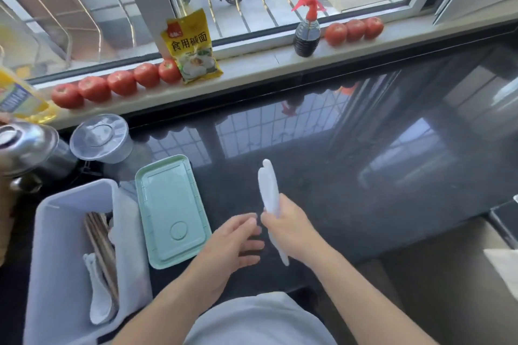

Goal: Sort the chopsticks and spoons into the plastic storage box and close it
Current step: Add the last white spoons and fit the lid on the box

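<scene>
1. Your right hand (291, 228), just right of centre in the lower half of the frame, grips the white spoons (270, 193) around their middle. Their bowls point up the frame and their handles stick out below your palm. It looks like two or more nested together; the exact count is hard to tell.
2. Your left hand (238, 241) sits just beside them with fingers relaxed and spread, holding nothing. Use it to square the handles so the spoons stay stacked before you carry them.
3. The plastic storage box (64, 249) stands open at the lower left, with brown chopsticks (102, 255) lying lengthwise along its right side and another white spoon (96, 300) near its bottom end. Move left across the black counter (364, 176) and over the green lid (172, 210), which lies flat between your hands and the box.
4. Turn the spoons so they run parallel to the chopsticks, then lower them into the free left part of the box. Dropping them crosswise would likely leave handles riding over the rim.
5. Let go only once they lie flat, as anything standing proud could stop the lid seating.
6. The lid is the last step; leave it where it lies for now.
</scene>
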Motion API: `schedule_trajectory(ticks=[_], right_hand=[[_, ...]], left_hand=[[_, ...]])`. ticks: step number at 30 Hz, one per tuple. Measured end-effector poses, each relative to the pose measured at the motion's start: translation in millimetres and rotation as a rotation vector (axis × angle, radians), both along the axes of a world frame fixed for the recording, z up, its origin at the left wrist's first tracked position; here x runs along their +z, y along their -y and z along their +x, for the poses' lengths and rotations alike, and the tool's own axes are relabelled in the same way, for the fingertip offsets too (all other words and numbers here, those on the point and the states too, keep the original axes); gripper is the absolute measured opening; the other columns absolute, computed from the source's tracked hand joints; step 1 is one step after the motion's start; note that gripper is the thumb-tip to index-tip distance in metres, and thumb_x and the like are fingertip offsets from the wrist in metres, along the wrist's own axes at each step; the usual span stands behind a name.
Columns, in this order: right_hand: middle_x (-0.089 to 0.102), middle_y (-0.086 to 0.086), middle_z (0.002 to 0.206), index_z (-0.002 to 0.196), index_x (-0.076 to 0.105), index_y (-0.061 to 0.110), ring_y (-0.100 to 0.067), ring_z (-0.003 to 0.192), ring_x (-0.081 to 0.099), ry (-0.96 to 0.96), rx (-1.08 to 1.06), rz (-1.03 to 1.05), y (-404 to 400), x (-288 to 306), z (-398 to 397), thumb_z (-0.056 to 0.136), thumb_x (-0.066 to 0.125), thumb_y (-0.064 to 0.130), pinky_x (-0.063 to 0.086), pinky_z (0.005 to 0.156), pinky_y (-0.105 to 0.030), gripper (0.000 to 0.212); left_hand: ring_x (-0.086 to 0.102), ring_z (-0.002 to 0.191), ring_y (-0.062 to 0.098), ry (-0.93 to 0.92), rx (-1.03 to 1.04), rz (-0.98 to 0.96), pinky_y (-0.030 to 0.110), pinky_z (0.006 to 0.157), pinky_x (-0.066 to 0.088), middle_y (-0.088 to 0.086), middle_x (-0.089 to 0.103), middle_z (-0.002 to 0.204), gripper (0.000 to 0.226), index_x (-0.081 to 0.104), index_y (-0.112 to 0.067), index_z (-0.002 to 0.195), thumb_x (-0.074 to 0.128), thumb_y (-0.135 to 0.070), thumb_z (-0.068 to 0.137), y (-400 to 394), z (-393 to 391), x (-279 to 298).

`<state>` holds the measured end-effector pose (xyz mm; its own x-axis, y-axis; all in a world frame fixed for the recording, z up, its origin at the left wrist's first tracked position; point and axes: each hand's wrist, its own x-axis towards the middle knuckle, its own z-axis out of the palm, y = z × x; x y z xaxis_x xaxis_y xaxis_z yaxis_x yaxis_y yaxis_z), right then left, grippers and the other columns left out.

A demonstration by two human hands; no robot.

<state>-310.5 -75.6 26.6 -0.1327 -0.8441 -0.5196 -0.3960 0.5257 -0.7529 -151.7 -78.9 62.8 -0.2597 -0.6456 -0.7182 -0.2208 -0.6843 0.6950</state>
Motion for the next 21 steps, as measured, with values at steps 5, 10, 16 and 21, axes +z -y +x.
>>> schedule_trajectory(ticks=[5,10,16,21], right_hand=[[0.065,0.008,0.103,0.111,0.055,0.032,-0.020,0.097,0.064,0.108,0.267,-0.126,-12.1,33.1,85.4,0.083,0.045,0.050,0.055,0.085,-0.049,0.034],[0.068,0.021,0.093,0.096,0.063,0.037,-0.001,0.089,0.062,0.229,0.538,-0.139,10.0,51.9,125.6,0.102,0.051,0.037,0.050,0.078,-0.018,0.013],[0.074,0.013,0.102,0.089,0.078,0.026,-0.014,0.094,0.067,0.385,0.103,0.024,27.3,34.5,159.4,0.094,0.060,0.040,0.051,0.080,-0.034,0.023],[0.074,0.009,0.103,0.095,0.077,0.022,-0.021,0.099,0.068,0.383,-0.029,-0.049,35.2,36.6,170.2,0.099,0.059,0.031,0.054,0.096,-0.046,0.021]], left_hand=[[0.063,0.121,0.009,0.077,0.290,-0.131,0.039,0.112,0.044,-0.007,0.074,0.119,0.035,0.066,-0.026,0.124,0.053,-0.050,0.103,-1.7,29.5,4.1],[0.072,0.110,0.021,-0.030,0.422,-0.178,0.043,0.103,0.051,0.004,0.078,0.109,0.038,0.070,-0.017,0.122,0.051,-0.045,0.105,-9.1,120.3,20.6],[0.042,0.048,0.017,0.367,0.599,-0.110,0.034,0.052,0.041,-0.001,0.049,0.054,0.047,0.037,-0.035,0.141,0.058,-0.025,0.100,-26.8,251.9,30.3],[0.057,0.065,0.016,0.554,0.337,-0.159,0.037,0.072,0.053,0.005,0.067,0.095,0.066,0.041,-0.042,0.147,0.042,-0.003,0.094,-26.0,270.0,34.6]])
